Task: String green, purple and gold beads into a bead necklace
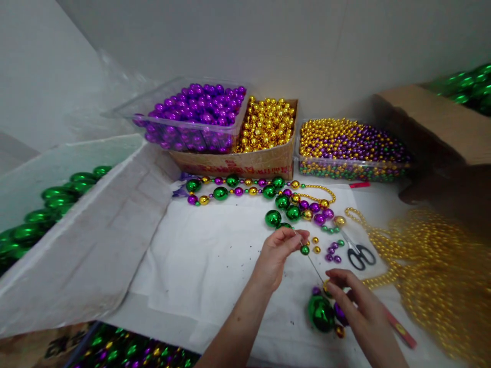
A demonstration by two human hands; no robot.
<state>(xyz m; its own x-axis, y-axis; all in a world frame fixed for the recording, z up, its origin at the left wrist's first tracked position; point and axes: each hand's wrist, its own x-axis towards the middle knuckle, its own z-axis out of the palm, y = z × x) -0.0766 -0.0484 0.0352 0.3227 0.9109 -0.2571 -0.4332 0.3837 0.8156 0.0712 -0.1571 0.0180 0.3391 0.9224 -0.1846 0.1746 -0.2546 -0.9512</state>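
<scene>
Pinching a thin line (315, 269) between thumb and fingertips with the left hand (278, 253), above the white cloth (199, 255). Curling the right hand (362, 306) near the line's lower end, thumb and forefinger close together beside a gold bead (327, 287); cannot tell whether pinching that bead or only the line. Between the hands, on the line just below the left fingertips, a small green bead (305, 250).

Beside the right hand, clustered close: a big green ball (321, 313), a small purple bead (316, 291), a larger purple ball (339, 313) partly behind the fingers, and a lower gold bead (339, 332). Past the same hand, a red flat strip (402, 331).

Farther out, just beyond the left fingertips: loose gold beads (316, 249), loose purple beads (333, 251) and scissors (360, 257) with black handles. Beyond these, a beaded garland (238, 191) in green, gold and purple, laid in two rows. To the right, a blurred heap of gold bead strands (433, 286).

Along the back, in a clear tray, purple balls (199, 105); next to them, gold balls (268, 122) in a cardboard box (230, 163); then mixed small beads (355, 143). At far left, behind a pale box wall (76, 240), large green balls (57, 197).
</scene>
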